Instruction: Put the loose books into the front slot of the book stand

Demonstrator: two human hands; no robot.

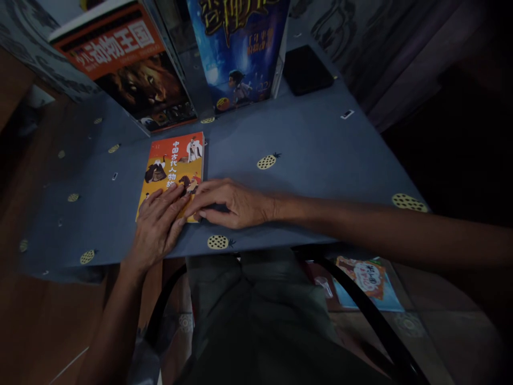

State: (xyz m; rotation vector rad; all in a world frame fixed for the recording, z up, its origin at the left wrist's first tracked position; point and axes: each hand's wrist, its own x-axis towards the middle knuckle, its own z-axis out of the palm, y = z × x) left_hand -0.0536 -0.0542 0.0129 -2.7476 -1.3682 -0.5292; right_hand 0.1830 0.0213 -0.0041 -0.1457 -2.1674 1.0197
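Note:
A small red and yellow paperback book, with white Chinese characters and drawn figures on its cover, lies shut on the table near its front edge. My left hand rests flat across the lower part of the cover, fingers stretched out. From the right, my right hand reaches to the lower right of the same book. Its fingers bend over the cover close to my left thumb, and a gap shows between thumb and index finger. Both hands touch the book; neither grips it visibly.
Behind stand a book with a lion cover and a blue illustrated book. A dark flat device lies at the back right. The grey-blue tablecloth has pineapple prints. Another book is below, beside the dark chair arm.

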